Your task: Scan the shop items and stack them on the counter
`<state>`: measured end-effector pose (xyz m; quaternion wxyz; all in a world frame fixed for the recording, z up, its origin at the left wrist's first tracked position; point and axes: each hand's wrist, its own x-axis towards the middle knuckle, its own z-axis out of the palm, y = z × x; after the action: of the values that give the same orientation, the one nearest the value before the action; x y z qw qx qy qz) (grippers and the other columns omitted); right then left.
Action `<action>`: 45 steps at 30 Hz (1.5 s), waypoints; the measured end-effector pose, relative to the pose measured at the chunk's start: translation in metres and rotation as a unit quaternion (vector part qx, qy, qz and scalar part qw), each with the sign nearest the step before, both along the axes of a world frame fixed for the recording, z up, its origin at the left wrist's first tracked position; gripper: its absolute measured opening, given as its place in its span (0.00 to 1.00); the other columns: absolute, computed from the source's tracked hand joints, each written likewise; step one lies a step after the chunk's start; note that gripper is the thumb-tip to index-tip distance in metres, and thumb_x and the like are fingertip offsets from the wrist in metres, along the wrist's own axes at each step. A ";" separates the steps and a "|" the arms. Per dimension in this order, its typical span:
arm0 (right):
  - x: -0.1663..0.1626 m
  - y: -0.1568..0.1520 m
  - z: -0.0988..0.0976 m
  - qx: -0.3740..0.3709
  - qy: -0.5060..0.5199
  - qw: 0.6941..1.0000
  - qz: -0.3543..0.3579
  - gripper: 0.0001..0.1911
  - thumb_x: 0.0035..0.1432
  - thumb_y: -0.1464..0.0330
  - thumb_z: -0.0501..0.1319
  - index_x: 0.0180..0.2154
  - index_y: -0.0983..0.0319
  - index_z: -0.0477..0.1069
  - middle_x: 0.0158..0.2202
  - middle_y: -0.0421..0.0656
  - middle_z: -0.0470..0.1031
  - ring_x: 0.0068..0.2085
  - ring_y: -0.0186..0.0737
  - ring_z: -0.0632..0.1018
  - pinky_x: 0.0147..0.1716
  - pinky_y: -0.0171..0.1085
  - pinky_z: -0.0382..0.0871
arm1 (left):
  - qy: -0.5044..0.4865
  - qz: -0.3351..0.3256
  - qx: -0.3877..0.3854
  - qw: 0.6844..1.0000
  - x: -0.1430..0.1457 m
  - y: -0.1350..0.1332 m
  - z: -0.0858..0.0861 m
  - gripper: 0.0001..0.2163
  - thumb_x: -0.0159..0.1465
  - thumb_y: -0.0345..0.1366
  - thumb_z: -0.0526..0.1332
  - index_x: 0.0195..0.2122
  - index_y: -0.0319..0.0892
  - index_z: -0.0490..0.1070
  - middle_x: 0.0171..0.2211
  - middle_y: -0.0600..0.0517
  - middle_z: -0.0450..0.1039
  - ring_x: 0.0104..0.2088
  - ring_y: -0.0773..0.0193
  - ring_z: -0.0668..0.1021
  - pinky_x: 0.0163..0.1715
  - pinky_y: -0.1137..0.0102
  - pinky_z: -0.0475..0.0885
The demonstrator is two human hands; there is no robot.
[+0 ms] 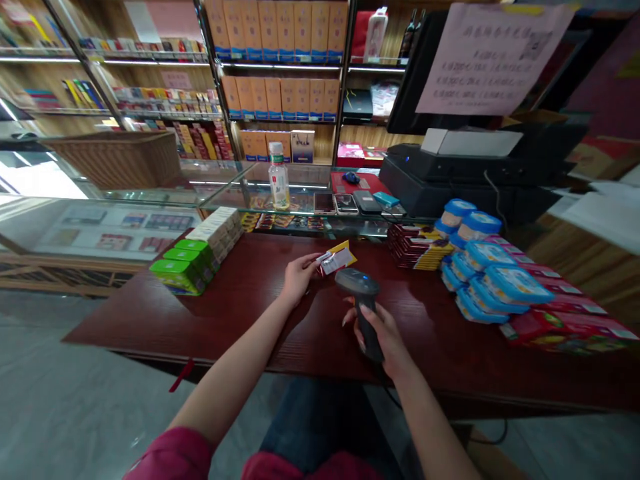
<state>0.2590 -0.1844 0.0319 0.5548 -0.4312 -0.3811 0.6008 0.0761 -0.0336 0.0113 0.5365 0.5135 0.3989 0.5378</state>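
My left hand is closed on a small red, white and yellow packet, holding it just above the dark red table. My right hand grips the handle of a dark handheld barcode scanner. The scanner's head sits right under the packet and shows a small blue light.
Green boxes and a row of pale cartons lie at the table's left. Red packets and blue-lidded tubs fill the right. Behind stand a glass counter with a bottle and phones, a black register, and stocked shelves.
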 end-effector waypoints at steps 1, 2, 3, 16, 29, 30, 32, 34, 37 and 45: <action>0.000 0.000 -0.001 0.002 -0.003 1.000 -0.005 0.25 0.57 0.51 0.70 0.48 0.61 0.74 0.32 0.43 0.80 0.18 0.28 0.67 0.13 0.29 0.61 | 0.001 -0.002 0.006 1.000 0.001 0.001 0.001 0.17 0.62 0.40 0.69 0.50 0.39 0.81 0.45 0.45 0.84 0.42 0.56 0.85 0.41 0.66 0.81; 0.001 -0.001 -0.001 0.003 -0.005 1.000 -0.010 0.25 0.57 0.51 0.70 0.48 0.62 0.74 0.32 0.43 0.80 0.18 0.28 0.67 0.13 0.29 0.61 | 0.003 -0.007 0.010 1.000 0.002 0.001 0.002 0.17 0.62 0.40 0.69 0.50 0.39 0.81 0.45 0.45 0.84 0.42 0.56 0.85 0.41 0.66 0.81; 0.001 -0.002 0.000 0.003 -0.009 1.000 -0.015 0.25 0.56 0.51 0.70 0.48 0.62 0.74 0.32 0.43 0.80 0.18 0.29 0.68 0.13 0.29 0.61 | 0.004 -0.013 0.011 1.000 0.003 0.000 0.003 0.18 0.62 0.41 0.69 0.50 0.38 0.81 0.46 0.45 0.84 0.43 0.55 0.85 0.42 0.66 0.81; -0.002 -0.003 0.003 -0.005 -0.022 0.999 -0.026 0.26 0.55 0.51 0.71 0.48 0.62 0.76 0.31 0.42 0.79 0.18 0.28 0.67 0.12 0.29 0.61 | 0.181 0.028 0.116 0.976 -0.011 0.001 0.007 0.14 0.66 0.31 0.63 0.51 0.42 0.81 0.48 0.48 0.84 0.48 0.57 0.84 0.50 0.65 0.78; -0.002 -0.011 0.004 -0.028 -0.031 0.998 -0.039 0.31 0.51 0.50 0.72 0.50 0.63 0.76 0.30 0.43 0.79 0.18 0.31 0.68 0.13 0.31 0.63 | 0.601 0.060 0.245 0.759 -0.142 0.003 0.003 0.21 0.71 0.25 0.51 0.61 0.43 0.73 0.65 0.48 0.70 0.70 0.58 0.66 0.72 0.56 0.58; -0.002 -0.011 0.004 -0.031 -0.033 0.998 -0.041 0.31 0.51 0.49 0.73 0.49 0.62 0.76 0.30 0.43 0.78 0.18 0.31 0.68 0.13 0.31 0.63 | 0.619 0.069 0.245 0.743 -0.140 -0.004 0.004 0.20 0.72 0.26 0.51 0.62 0.41 0.72 0.66 0.46 0.70 0.70 0.57 0.67 0.72 0.58 0.59; -0.001 -0.011 0.004 -0.037 -0.036 0.998 -0.043 0.31 0.49 0.49 0.73 0.49 0.62 0.77 0.30 0.43 0.78 0.18 0.32 0.68 0.13 0.31 0.63 | 0.645 0.075 0.233 0.724 -0.127 -0.015 0.004 0.19 0.73 0.32 0.53 0.63 0.40 0.70 0.65 0.44 0.70 0.68 0.57 0.70 0.69 0.62 0.63; -0.001 -0.012 0.004 -0.043 -0.033 0.997 -0.046 0.32 0.48 0.48 0.74 0.49 0.61 0.77 0.30 0.43 0.78 0.18 0.33 0.69 0.13 0.31 0.63 | 0.658 0.077 0.208 0.719 -0.114 -0.019 0.003 0.20 0.73 0.38 0.55 0.65 0.41 0.68 0.65 0.43 0.70 0.67 0.56 0.71 0.67 0.63 0.67; 0.000 -0.013 0.005 -0.051 -0.022 0.997 -0.053 0.32 0.47 0.48 0.74 0.48 0.60 0.78 0.29 0.43 0.78 0.18 0.32 0.68 0.13 0.31 0.63 | 0.661 0.077 0.185 0.723 -0.107 -0.006 0.001 0.23 0.73 0.40 0.55 0.67 0.39 0.65 0.67 0.41 0.67 0.69 0.55 0.69 0.69 0.63 0.63; 0.005 -0.013 -0.005 -0.040 0.007 0.998 -0.048 0.31 0.49 0.49 0.74 0.51 0.58 0.78 0.31 0.43 0.78 0.19 0.32 0.68 0.13 0.32 0.64 | 0.649 0.058 0.163 0.740 -0.140 0.072 -0.001 0.26 0.73 0.40 0.55 0.69 0.32 0.60 0.70 0.36 0.59 0.73 0.54 0.61 0.71 0.61 0.57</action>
<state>0.2640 -0.1978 0.0272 0.5679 -0.4669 -0.3318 0.5911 -0.0640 0.0383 0.0106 0.0229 0.7939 0.5858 0.1612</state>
